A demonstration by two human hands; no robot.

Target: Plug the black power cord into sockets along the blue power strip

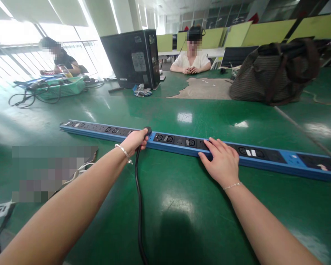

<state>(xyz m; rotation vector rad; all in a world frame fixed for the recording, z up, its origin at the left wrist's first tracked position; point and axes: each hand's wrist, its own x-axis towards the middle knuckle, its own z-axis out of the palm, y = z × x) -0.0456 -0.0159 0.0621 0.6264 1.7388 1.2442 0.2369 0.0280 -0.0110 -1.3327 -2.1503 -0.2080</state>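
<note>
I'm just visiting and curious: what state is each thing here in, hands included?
Left hand: closed around the black plug.
Black plug: gripped at the strip; whether plugged in, I can't tell.
Black cord: hanging loosely curved below the left hand.
Right hand: open, resting on the strip.
Blue power strip: lying flat, sockets up.
Computer tower: upright.
Glove: crumpled.
Green basket: holding things.

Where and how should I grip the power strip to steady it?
Probably across its width, from the near side: thumb on the blue near edge, fingers over the top, as the right hand rests. The power strip is long, narrow and flat on the table; its raised near edge should give the thumb a hold.
</note>
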